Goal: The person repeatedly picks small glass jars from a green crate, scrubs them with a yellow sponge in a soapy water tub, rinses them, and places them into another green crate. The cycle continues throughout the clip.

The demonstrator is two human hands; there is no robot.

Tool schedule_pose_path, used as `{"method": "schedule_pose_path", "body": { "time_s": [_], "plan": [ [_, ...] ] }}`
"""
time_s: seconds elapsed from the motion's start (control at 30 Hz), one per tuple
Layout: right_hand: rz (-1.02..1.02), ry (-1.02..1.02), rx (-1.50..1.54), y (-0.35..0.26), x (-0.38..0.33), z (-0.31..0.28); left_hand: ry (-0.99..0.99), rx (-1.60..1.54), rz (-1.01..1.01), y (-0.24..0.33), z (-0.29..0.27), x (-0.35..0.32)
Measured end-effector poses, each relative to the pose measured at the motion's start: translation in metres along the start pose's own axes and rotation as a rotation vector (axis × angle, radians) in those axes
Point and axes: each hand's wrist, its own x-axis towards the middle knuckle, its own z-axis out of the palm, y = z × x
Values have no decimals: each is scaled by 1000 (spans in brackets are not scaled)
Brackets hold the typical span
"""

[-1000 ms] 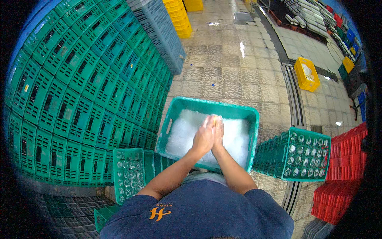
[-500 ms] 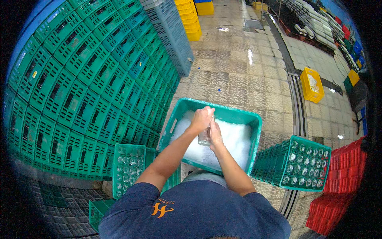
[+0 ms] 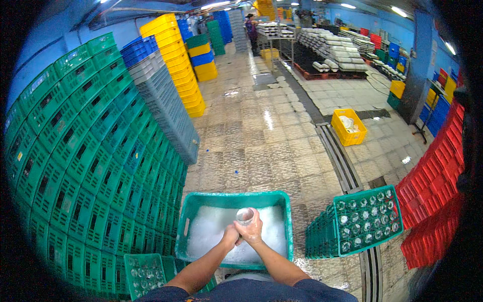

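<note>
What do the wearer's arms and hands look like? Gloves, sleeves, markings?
The left hand and right hand are bare, no gloves. Forearms are uncovered too, with no watch, band or cable visible. Dark navy sleeves show at the lower edge.

I am holding a clear glass (image 3: pixel 245 216) in my right hand (image 3: pixel 252 230), its round upper end facing me and its lower part hidden from view, above white foam (image 3: pixel 205 227) in the near, rectangular green tub (image 3: pixel 221 200).

A dark navy shirt (image 3: pixel 246 293) with short sleeves (image 3: pixel 170 294) is worn, leaving forearms (image 3: pixel 205 268) and hands (image 3: pixel 250 231) bare.
</note>
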Motion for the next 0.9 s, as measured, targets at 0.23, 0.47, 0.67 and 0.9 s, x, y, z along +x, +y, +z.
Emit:
{"method": "schedule_pose_path", "body": {
  "time_s": [0.23, 0.47, 0.67, 0.9],
  "plan": [
    [111, -52, -74, 37, -25, -46, -209, 1673, 341, -106, 20, 51],
    [180, -33, -152, 53, -6, -91, -601, 1344, 352, -48, 13, 43],
    [112, -68, -57, 31, 8, -61, 319, 448, 1163, 85, 21, -75],
    [-145, -409, -196, -7, 11, -21, 255, 1092, 1281, 107, 5, -103]
  ]
}}
